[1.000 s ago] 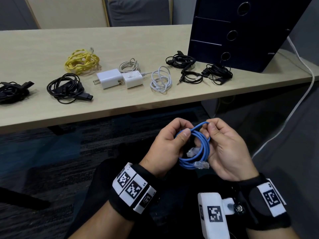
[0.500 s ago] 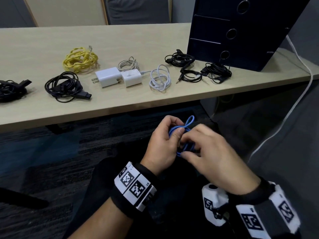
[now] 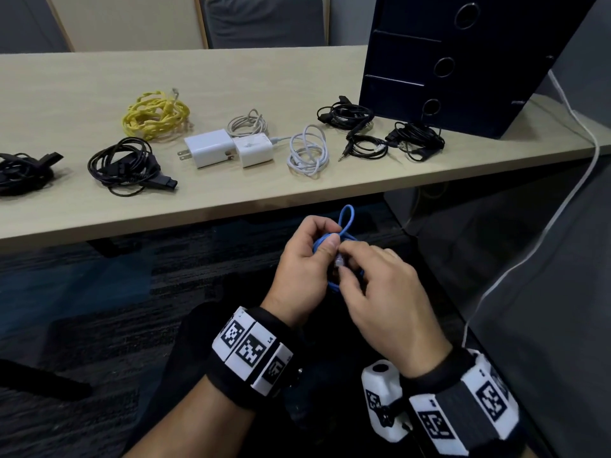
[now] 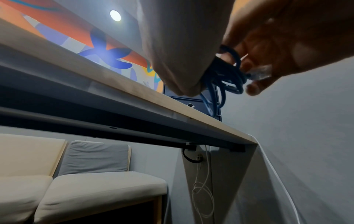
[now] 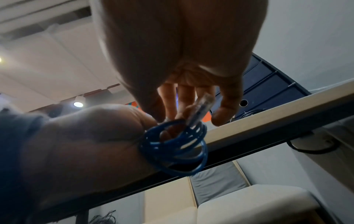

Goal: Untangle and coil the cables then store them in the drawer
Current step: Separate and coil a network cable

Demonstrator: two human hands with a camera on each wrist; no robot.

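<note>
Lying along the table (image 3: 82, 223) from the left are a black bundle (image 3: 23, 171) at the picture's edge, a black cable (image 3: 124, 166) with a flat plug, a yellow cable (image 3: 155, 115) farther back, and 2 white chargers (image 3: 228, 152) touching side by side, with a grey cord (image 3: 248, 125) behind them. Just right of the chargers sits a white cable (image 3: 309, 152) in loose loops. Beyond it lie 3 thin black cords (image 3: 380, 133), the farthest 2 close to the foot of a dark drawer unit (image 3: 463, 61) that stands on the table's right end, its 3 fronts shut.

Below the table edge, in front of the person, the left hand (image 3: 302, 271) grips a small coil of blue cable (image 3: 347, 219), thumb pressed over the turns and fingers (image 3: 317, 226) curled behind; 1 loop sticks up above the fist. From the right wrist view, the coil (image 5: 174, 148) shows several stacked turns against the left palm. The right hand (image 3: 386, 292) meets it from the right, its fingers (image 5: 184, 100) pinching the clear plug (image 5: 199, 110) at the cable's end, beside the coil. A white wire (image 3: 562, 193) hangs off the table's far right corner toward the floor.
</note>
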